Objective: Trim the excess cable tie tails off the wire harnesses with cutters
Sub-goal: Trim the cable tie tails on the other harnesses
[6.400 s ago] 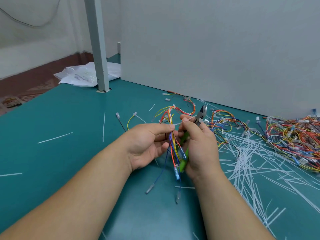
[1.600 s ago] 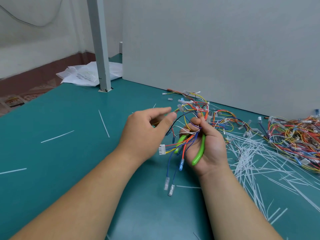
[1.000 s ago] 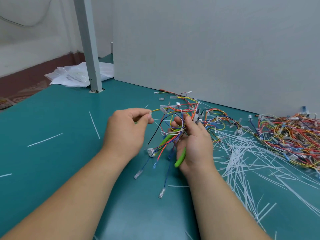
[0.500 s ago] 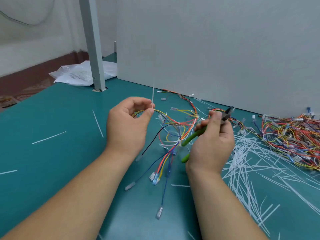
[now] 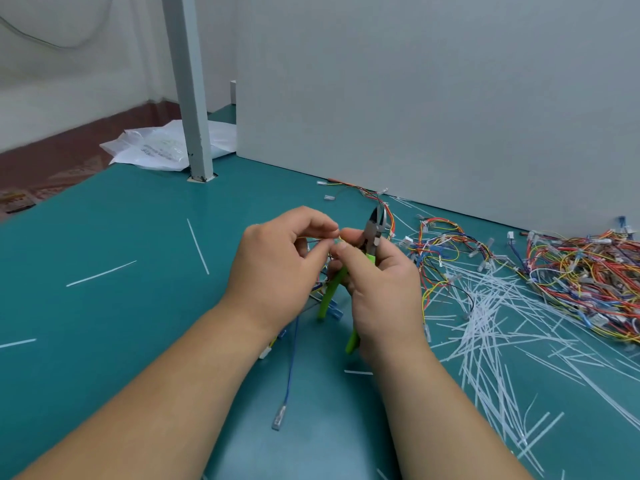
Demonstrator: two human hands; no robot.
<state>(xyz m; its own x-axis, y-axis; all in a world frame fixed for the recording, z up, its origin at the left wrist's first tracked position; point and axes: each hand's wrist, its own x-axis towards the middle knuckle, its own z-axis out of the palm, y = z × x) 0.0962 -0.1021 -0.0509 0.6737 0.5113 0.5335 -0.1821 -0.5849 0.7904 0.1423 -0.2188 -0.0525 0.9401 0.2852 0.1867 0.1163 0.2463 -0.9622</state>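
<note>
My left hand [image 5: 277,271] pinches a multicoloured wire harness [image 5: 313,289] at its top, between thumb and fingertips, and most of the bundle is hidden behind the hand. A blue lead with a clear terminal [image 5: 277,421] hangs from it down to the table. My right hand [image 5: 381,292] grips the green-handled cutters [image 5: 370,244], jaws pointing up and slightly apart, and its thumb and forefinger also touch the harness next to my left fingertips. I cannot make out the cable tie between the fingertips.
The green table [image 5: 121,323] holds a heap of wire harnesses [image 5: 581,282] at the right and a spread of cut white tie tails [image 5: 491,323] beside it. More harnesses [image 5: 440,247] lie behind my right hand. A grey post [image 5: 190,98], a white panel [image 5: 415,98] and a plastic bag [image 5: 156,147] stand at the back.
My hands have come together: the right hand with the cutters moved left to the harness top, the cutters now stand upright, and the white tie tail that rose above my left fingers is gone from view.
</note>
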